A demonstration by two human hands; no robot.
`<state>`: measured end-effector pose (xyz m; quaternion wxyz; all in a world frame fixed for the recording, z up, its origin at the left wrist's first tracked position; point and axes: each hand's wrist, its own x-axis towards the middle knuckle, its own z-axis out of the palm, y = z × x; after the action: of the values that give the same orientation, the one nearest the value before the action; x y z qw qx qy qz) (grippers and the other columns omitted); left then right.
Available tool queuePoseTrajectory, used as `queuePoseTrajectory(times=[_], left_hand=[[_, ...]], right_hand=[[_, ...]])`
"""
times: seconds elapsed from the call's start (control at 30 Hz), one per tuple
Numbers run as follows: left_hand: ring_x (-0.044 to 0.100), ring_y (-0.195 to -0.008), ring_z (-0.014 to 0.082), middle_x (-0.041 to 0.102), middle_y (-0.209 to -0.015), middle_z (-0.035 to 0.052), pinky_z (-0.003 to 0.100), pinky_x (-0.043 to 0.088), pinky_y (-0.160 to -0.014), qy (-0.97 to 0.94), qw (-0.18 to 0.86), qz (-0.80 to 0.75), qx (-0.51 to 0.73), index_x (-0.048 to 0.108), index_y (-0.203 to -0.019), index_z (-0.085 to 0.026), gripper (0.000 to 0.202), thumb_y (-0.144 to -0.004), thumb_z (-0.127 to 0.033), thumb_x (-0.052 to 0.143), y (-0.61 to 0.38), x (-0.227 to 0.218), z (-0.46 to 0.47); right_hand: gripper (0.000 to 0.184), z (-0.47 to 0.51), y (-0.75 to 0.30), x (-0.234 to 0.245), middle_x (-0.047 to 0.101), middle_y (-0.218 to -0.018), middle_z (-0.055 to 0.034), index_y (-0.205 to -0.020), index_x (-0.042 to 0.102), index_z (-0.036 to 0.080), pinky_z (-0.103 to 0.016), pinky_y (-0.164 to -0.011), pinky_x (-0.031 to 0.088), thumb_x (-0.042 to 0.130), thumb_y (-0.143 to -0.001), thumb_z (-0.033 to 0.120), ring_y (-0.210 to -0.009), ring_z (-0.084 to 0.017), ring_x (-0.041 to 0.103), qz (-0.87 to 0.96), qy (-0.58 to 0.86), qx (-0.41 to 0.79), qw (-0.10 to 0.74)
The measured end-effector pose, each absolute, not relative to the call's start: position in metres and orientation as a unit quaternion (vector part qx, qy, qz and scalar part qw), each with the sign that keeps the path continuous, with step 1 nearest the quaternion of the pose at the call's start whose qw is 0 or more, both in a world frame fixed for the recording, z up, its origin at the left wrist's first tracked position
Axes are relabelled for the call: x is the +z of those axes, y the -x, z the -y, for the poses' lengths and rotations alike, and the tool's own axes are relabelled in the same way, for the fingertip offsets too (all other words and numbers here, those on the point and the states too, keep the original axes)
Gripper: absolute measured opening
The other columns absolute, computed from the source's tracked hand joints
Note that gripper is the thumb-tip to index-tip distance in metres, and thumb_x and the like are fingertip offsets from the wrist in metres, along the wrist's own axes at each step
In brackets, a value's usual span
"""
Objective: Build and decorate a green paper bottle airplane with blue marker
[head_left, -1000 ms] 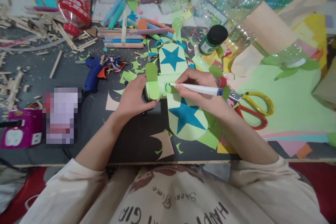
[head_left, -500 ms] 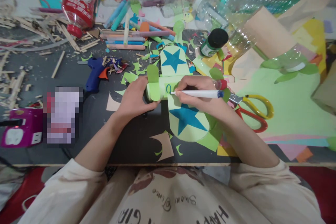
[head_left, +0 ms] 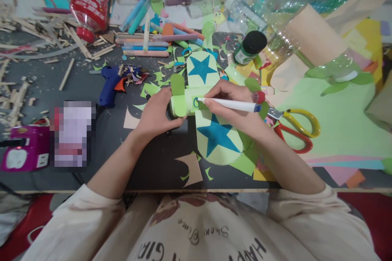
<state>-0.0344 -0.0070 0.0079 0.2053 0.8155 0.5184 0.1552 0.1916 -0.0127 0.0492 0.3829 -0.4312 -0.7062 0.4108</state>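
Note:
A pale green paper model plane lies on the dark table, its wings spread toward and away from me. Blue stars mark the near wing and the far wing. My left hand is closed around the tail end, beside the rounded green tail pieces. In my right hand is a white marker with a blue end, pinched like a pen. Its tip meets the body at the upper right of a small blue oval.
Scissors with yellow and red handles lie right of my right forearm. A blue glue gun rests at left. Markers, a black-capped jar, plastic bottles, wooden sticks and paper scraps surround the plane.
The marker's tip has moved up along the oval's right side, and its blue end sits slightly lower relative to the tip. My left hand keeps its hold on the plane.

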Motion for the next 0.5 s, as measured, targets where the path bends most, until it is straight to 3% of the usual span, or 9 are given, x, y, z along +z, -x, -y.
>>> queuePoseTrajectory(times=[0.3,0.5], left_hand=[[0.061,-0.113,0.0340,0.063,-0.121,0.0124,0.044,0.050,-0.094,-0.809,0.216,-0.523,0.158,0.051,-0.125,-0.020,0.054,-0.077,-0.040,0.064,0.0340,0.0096,0.0074],[0.061,-0.113,0.0328,0.063,-0.123,0.0119,0.042,0.050,-0.093,-0.809,0.219,-0.522,0.158,0.052,-0.125,-0.020,0.054,-0.077,-0.040,0.064,0.0344,0.0087,0.0070]], right_hand=[[0.026,0.0135,-0.1920,0.0510,0.063,-0.066,0.0014,-0.074,0.060,0.019,-0.024,-0.053,0.037,0.062,-0.090,0.040,-0.056,-0.010,0.050,0.714,0.422,0.427,0.361],[0.020,0.0131,-0.1928,0.0571,0.061,-0.062,0.0024,-0.069,0.058,0.020,-0.025,-0.052,0.037,0.065,-0.086,0.030,-0.053,-0.010,0.049,0.710,0.428,0.456,0.324]])
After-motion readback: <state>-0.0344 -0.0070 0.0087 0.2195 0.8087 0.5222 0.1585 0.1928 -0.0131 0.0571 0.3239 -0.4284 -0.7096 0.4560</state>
